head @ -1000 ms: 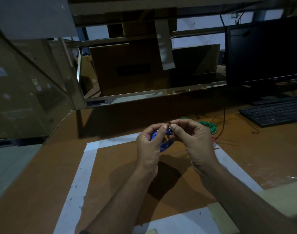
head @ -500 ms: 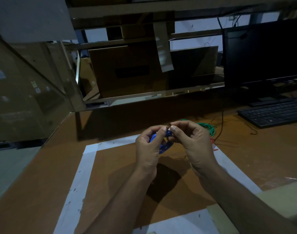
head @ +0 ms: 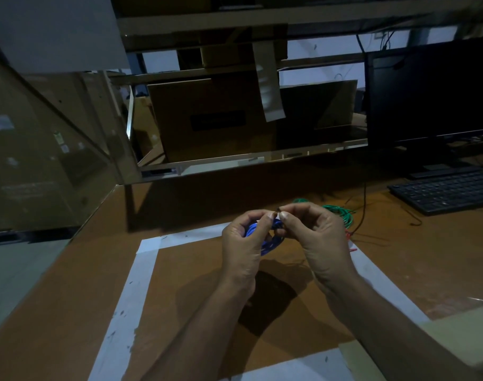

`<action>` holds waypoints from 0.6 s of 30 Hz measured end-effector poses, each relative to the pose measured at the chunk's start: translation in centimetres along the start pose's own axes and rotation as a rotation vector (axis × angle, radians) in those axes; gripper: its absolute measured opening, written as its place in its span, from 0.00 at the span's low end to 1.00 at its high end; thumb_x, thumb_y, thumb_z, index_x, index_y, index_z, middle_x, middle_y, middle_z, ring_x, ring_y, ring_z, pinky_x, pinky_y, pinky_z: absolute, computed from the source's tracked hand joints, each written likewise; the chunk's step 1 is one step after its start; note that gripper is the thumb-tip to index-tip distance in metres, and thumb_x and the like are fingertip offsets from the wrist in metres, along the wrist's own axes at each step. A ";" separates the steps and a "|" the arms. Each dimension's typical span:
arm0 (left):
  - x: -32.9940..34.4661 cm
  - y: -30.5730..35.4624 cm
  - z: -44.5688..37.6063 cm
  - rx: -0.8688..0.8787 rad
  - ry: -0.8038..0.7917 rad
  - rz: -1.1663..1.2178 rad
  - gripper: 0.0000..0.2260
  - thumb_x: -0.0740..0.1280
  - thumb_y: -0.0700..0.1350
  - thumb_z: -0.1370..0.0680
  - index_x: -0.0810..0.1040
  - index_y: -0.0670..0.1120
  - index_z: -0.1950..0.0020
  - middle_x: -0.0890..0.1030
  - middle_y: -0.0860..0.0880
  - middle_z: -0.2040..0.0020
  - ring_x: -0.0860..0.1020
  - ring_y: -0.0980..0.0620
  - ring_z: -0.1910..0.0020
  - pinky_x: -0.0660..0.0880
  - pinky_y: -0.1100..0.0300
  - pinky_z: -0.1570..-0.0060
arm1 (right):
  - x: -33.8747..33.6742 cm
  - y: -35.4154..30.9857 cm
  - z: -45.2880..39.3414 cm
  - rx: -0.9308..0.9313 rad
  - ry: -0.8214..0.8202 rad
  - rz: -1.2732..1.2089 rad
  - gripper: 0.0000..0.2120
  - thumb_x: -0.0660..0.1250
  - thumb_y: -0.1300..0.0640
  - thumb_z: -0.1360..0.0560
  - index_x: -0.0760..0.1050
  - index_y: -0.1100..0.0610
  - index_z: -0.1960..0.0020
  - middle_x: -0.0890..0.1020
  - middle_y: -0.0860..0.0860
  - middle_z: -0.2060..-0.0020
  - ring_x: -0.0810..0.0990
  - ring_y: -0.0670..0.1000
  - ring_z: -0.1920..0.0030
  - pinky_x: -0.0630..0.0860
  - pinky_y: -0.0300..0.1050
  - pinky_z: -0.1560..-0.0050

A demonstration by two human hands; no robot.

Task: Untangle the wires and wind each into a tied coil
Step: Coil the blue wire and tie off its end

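Note:
A small coil of blue wire [head: 266,237] hangs between both hands above the taped square on the brown table. My left hand [head: 244,248] curls round the coil's left side. My right hand [head: 317,240] pinches the wire's dark tip at the top, fingertip to fingertip with the left thumb. Much of the coil is hidden behind the fingers. A green wire bundle [head: 340,213] lies on the table just behind my right hand. A bit of red wire [head: 349,237] shows at the right hand's far side.
White tape [head: 147,268] outlines a square on the table. A black keyboard [head: 449,191] and a dark monitor [head: 430,92] stand at the right. A thin black cable [head: 364,199] runs down past the green wire. Cardboard boxes and a shelf frame fill the back.
Both hands stay together on the blue coil and have barely shifted. The pinched wire tip sits slightly higher between the fingertips than half a second ago.

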State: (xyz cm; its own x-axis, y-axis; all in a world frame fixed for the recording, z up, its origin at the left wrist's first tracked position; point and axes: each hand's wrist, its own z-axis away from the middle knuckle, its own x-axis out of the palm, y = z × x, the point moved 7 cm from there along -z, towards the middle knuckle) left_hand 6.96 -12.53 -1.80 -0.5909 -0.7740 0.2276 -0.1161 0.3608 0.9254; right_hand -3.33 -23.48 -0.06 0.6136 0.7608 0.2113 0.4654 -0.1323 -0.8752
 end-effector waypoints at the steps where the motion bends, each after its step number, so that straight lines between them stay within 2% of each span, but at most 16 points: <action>1: 0.0 0.0 0.0 0.000 0.002 -0.001 0.07 0.70 0.43 0.20 0.84 0.41 0.44 0.84 0.43 0.46 0.82 0.52 0.51 0.78 0.65 0.55 | 0.0 0.0 0.0 0.002 -0.001 -0.001 0.05 0.70 0.63 0.22 0.82 0.60 0.47 0.86 0.54 0.52 0.87 0.52 0.51 0.83 0.41 0.53; 18: 0.1 0.1 0.0 0.023 -0.011 0.001 0.07 0.69 0.41 0.19 0.83 0.40 0.44 0.84 0.45 0.48 0.82 0.58 0.55 0.78 0.67 0.56 | -0.1 0.2 -0.1 0.021 -0.006 0.003 0.05 0.70 0.63 0.22 0.81 0.61 0.46 0.86 0.54 0.52 0.86 0.52 0.51 0.83 0.41 0.53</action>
State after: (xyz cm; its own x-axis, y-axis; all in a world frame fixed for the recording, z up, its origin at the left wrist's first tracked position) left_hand 6.83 -12.56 -1.67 -0.5999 -0.7677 0.2254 -0.1337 0.3740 0.9178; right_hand -3.23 -23.64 -0.15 0.6109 0.7643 0.2064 0.4502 -0.1209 -0.8847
